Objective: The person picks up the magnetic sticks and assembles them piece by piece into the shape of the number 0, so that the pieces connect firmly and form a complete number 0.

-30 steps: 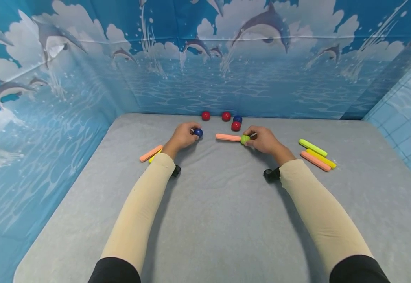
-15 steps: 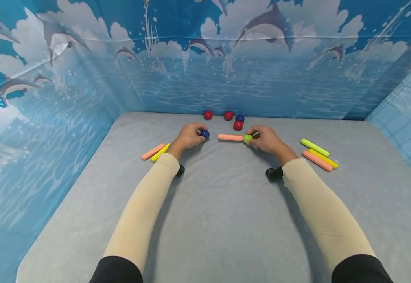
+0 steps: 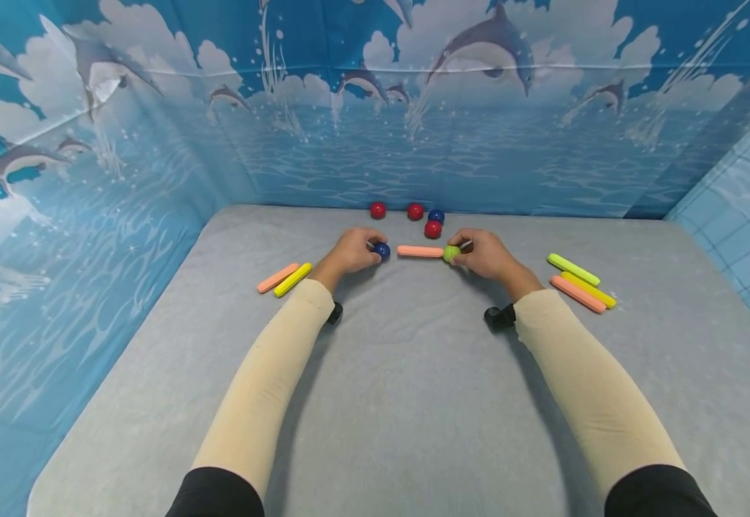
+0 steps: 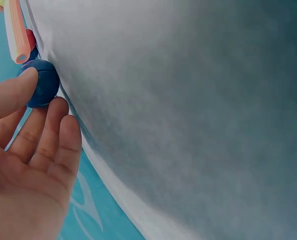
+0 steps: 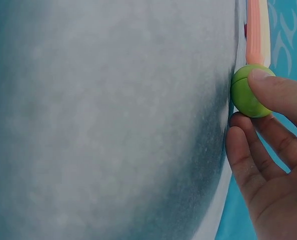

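My left hand (image 3: 352, 250) pinches a dark blue ball (image 4: 44, 84) between thumb and fingers. Just right of that ball lies the free end of an orange stick (image 3: 420, 251), a short gap apart in the head view. In the left wrist view a small hole shows in the stick's end face. The stick's other end joins a green ball (image 5: 248, 92), which my right hand (image 3: 483, 254) holds between thumb and fingers. Stick and green ball line up level, pointing toward the blue ball.
Behind the hands sit red balls (image 3: 377, 210) and another blue ball (image 3: 436, 216), near the dolphin-print curtain (image 3: 375, 143). Orange and yellow sticks (image 3: 293, 280) lie at left. Green, yellow and orange sticks (image 3: 583, 283) lie at right on the grey cloth (image 3: 400, 402).
My left hand has moved right with the blue ball, closing most of the gap to the orange stick. My right hand keeps its hold on the green ball, nearly still.
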`<state>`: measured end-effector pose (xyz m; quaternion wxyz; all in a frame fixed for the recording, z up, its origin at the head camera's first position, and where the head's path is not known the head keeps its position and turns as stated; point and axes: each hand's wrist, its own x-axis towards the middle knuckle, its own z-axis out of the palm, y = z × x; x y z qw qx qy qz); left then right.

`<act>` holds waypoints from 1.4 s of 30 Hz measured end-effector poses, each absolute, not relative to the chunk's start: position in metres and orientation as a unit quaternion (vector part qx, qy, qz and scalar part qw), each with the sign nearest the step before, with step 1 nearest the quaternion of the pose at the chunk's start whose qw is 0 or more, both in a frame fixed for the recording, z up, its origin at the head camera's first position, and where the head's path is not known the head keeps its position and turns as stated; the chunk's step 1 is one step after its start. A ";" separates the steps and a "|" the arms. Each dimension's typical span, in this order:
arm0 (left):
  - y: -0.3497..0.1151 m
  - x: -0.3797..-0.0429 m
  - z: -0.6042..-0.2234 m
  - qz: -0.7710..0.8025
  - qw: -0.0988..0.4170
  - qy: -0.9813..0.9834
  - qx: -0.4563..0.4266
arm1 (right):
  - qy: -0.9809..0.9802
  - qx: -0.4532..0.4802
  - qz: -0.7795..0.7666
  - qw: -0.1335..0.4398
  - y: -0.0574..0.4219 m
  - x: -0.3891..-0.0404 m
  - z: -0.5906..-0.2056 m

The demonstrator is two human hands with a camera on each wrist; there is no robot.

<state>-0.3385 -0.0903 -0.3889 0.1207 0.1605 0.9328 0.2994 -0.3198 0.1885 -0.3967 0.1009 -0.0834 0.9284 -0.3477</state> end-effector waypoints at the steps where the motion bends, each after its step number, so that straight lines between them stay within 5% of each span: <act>1: -0.090 -0.339 -0.389 0.300 0.120 0.933 0.159 | 0.928 -0.084 -0.349 0.100 0.188 -0.320 -0.396; 42: -0.081 -0.338 -0.390 0.323 0.122 0.928 0.139 | 0.925 -0.107 -0.354 0.090 0.186 -0.317 -0.400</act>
